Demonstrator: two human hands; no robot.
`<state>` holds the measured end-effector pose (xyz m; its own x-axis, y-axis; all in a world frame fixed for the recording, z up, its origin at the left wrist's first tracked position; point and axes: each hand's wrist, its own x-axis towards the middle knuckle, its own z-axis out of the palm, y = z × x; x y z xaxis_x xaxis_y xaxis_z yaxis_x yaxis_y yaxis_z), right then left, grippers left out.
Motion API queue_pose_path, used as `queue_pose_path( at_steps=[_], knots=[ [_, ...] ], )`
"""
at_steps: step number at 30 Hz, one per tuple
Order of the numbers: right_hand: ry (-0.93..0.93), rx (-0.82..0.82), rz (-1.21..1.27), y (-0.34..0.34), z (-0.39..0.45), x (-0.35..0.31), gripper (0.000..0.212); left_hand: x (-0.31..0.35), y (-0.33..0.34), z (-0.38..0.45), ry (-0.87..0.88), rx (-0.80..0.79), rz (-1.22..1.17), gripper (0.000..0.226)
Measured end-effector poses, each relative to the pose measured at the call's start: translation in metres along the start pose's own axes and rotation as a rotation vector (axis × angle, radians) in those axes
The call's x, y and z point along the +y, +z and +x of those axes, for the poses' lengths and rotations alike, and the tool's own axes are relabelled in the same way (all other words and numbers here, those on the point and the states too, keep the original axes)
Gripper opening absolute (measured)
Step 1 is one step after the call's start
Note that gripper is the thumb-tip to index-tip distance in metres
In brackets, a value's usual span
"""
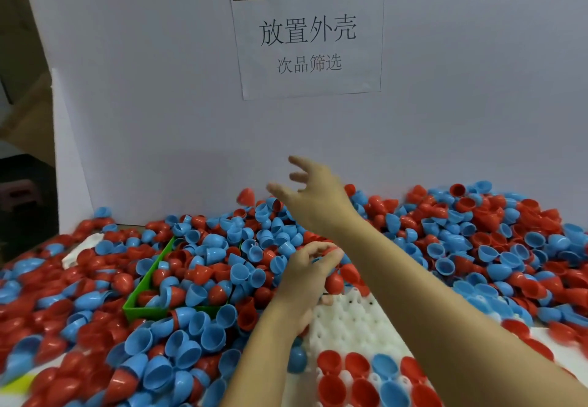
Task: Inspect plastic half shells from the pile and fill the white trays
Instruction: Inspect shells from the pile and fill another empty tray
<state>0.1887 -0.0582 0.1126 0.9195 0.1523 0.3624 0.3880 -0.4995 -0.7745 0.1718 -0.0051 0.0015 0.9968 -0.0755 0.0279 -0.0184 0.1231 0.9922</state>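
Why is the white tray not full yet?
Only partly full. The white tray holds red and blue shells in its near rows, while the pockets farther back are bare.

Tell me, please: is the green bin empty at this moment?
No. The green bin holds many red and blue half shells, heaped up to its rim.

Both forearms bare, no sleeves in view. Left hand (307,266) and right hand (313,193): no gloves, rings or watch visible.
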Motion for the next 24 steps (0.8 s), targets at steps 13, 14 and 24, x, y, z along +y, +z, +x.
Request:
queue_pose_path(
  at_steps=[13, 14, 24],
  knots=[
    [0.254, -0.118, -0.153, -0.06, -0.06, 0.09, 0.037, 0.006, 0.002, 0.0, -0.101, 0.06, -0.378, 0.013],
    [0.218, -0.074, -0.137, -0.057, -0.061, 0.091, 0.033, 0.006, 0.003, 0.0, -0.106, 0.039, -0.375, 0.015],
    [-0.004, 0.397, -0.116, -0.038, -0.058, 0.094, 0.027, 0.006, 0.003, -0.003, -0.165, -0.13, -0.405, 0.031]
  ],
)
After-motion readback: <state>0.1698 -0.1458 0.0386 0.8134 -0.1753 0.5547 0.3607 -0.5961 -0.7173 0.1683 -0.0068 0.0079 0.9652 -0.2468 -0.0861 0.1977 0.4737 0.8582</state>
